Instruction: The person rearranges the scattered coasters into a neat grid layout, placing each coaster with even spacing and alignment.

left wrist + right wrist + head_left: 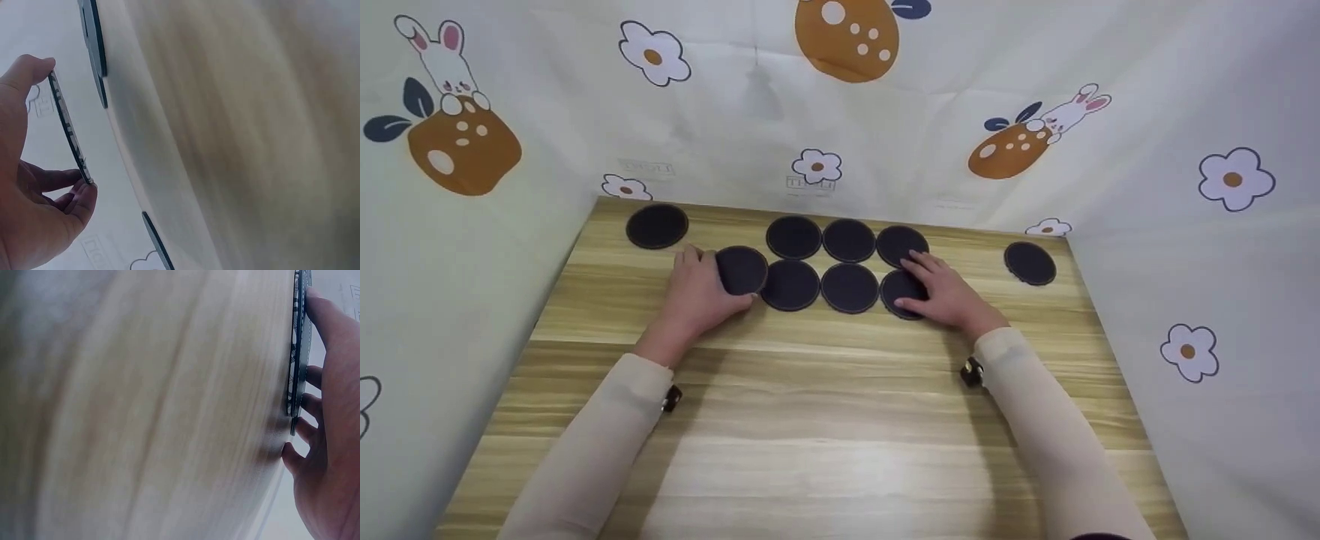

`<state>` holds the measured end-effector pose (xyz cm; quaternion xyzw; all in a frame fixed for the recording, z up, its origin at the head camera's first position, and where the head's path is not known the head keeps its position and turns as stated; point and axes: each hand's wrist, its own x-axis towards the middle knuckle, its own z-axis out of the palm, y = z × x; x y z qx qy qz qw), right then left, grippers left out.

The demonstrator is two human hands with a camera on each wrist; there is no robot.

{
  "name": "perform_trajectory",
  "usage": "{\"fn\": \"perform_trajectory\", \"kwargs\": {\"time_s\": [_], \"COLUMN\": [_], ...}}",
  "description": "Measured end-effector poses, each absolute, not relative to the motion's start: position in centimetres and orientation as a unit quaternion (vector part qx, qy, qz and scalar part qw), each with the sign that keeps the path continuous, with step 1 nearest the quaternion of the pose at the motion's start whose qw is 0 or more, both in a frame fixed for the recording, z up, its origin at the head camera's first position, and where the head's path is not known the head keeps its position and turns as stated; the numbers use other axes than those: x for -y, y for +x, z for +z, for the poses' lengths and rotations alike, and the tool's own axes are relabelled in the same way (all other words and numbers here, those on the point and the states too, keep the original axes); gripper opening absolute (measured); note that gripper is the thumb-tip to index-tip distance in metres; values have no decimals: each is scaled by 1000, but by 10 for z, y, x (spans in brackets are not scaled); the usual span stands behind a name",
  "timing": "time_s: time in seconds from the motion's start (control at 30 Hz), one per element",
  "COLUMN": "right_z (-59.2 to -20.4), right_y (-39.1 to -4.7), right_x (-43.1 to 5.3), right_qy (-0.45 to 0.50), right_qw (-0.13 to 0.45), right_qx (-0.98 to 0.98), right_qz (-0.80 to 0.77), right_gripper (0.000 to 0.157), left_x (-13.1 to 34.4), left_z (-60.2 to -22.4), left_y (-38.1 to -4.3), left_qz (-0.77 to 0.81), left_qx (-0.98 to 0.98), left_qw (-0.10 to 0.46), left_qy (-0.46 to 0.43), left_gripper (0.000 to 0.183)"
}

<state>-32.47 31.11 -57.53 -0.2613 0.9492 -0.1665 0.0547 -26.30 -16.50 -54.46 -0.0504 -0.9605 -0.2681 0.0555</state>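
Observation:
In the head view my left hand [701, 294] holds a black round coaster [743, 271] by its rim, thumb on one side and fingers on the other. The left wrist view shows that coaster [68, 126] tilted and raised off the table, with a pale patterned underside. My right hand [949, 294] has its thumb and fingers about the coaster [901, 291] at the right end of the front row. In the right wrist view the thumb lies against the face of that coaster [301, 349], while the fingertips stand near its edge.
More black coasters [849, 241] lie in two touching rows on the wooden table [810, 420]. One separate coaster [658, 226] is at the back left, another [1030, 263] at the back right. A patterned white cloth [720, 127] stands along the table's back and sides.

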Motion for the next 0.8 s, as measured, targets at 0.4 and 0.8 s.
{"fn": "perform_trajectory", "kwargs": {"time_s": [0.4, 0.8], "right_z": [-574, -573], "right_y": [-324, -324], "right_x": [-311, -310], "right_qy": [-255, -256], "right_qw": [63, 63], "right_qx": [-951, -951], "right_qz": [-162, -163], "right_gripper": [92, 90], "left_x": [156, 143], "left_z": [-552, -554], "left_y": [-239, -224], "left_qz": [-260, -273], "left_qx": [961, 955], "left_qw": [41, 35], "left_qy": [-91, -106], "left_gripper": [105, 103]}}
